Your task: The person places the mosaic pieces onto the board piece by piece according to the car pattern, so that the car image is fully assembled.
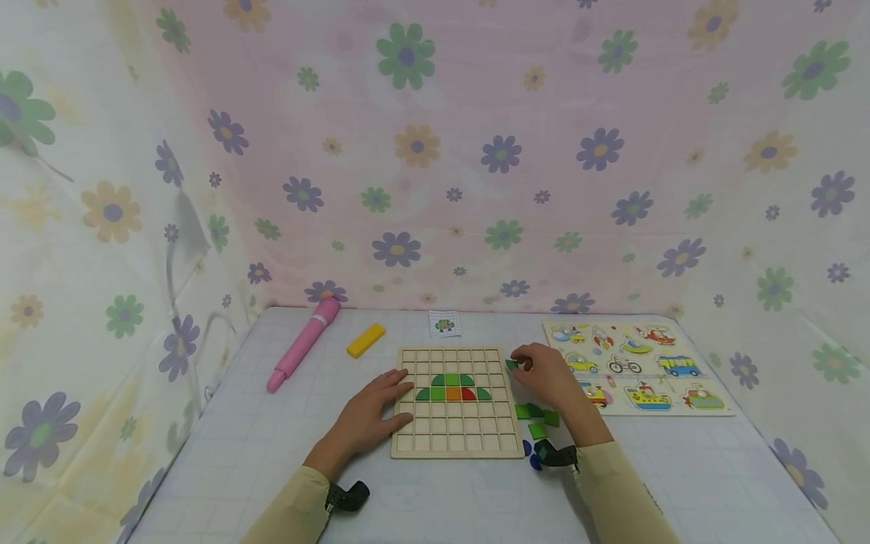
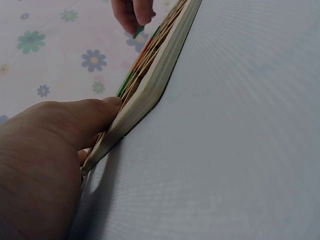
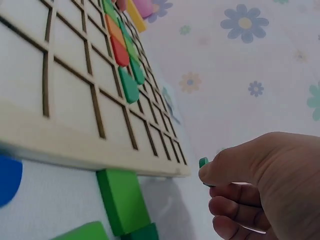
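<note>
A wooden grid board lies on the table, with green, orange and red pieces set in its middle cells. My left hand rests on the board's left edge, fingers spread and thumb on the rim. Beyond the board's right edge, my right hand pinches a small dark green piece between thumb and finger, raised off the table. Below that hand lie loose light green blocks, a dark green piece and blue pieces, partly overlapped by the wrist camera.
A picture card lies behind the board. To the left are a yellow block and a pink stick-like object. A vehicle puzzle board lies at the right, partly covered by the right hand. A flowered cloth hangs behind.
</note>
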A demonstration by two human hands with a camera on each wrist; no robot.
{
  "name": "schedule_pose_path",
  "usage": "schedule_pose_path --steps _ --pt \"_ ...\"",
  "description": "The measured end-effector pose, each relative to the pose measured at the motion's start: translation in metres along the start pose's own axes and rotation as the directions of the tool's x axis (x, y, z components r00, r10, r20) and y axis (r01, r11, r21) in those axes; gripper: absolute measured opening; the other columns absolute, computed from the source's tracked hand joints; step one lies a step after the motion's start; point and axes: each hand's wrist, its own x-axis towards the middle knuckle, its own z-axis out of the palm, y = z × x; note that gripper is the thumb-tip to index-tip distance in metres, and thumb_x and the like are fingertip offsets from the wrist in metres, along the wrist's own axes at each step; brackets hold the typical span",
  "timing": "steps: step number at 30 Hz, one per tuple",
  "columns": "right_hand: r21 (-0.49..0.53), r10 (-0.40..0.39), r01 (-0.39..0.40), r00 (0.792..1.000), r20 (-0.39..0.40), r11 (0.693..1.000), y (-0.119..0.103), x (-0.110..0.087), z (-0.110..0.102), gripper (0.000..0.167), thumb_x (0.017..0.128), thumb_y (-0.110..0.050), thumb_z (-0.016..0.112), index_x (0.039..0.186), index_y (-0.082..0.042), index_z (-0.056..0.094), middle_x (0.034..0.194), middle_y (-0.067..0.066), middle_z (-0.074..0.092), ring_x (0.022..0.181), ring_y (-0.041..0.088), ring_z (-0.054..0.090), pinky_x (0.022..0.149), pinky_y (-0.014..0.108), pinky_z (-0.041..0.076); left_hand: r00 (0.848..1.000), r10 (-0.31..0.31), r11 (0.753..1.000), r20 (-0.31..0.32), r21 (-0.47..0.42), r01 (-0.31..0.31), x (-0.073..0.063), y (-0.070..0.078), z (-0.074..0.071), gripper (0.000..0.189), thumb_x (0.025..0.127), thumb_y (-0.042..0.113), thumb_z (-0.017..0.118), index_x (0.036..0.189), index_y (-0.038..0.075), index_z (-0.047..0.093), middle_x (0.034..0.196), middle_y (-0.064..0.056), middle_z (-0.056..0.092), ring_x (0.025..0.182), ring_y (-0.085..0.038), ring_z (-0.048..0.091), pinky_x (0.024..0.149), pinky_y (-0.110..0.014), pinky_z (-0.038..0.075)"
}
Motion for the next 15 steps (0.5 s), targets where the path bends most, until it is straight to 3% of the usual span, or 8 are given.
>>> schedule_pose_path --steps 8,15 --pt "0.001 -0.099 0.099 0.994 -0.037 0.995 -0.013 -0.002 -0.006 0.02 0.097 -0.006 0.079 0.117 -0.004 0.078 0.104 0.004 0.071 0.091 0.022 0.064 0.076 0.042 0.056 1.0 -0.005 1.0 0.001 0.001 0.005 0.0 0.001 0.0 0.059 0.103 0.041 0.076 0.155 0.016 0.063 0.17 -0.001 0.045 0.159 -0.03 0.034 0.123 -0.059 0.036" --pt "0.008 -0.116 0.116 0.992 -0.047 0.993 -0.027 -0.005 -0.009 0.02 0.098 -0.007 0.08 0.118 -0.005 0.078 0.104 0.004 0.07 0.09 0.021 0.064 0.077 0.043 0.057 1.0 -0.008 1.0 0.006 0.009 0.008 0.0 0.0 0.0 0.059 0.103 0.04 0.076 0.155 0.016 0.062 0.17 -0.001 0.045 0.159 -0.03 0.034 0.124 -0.059 0.036"
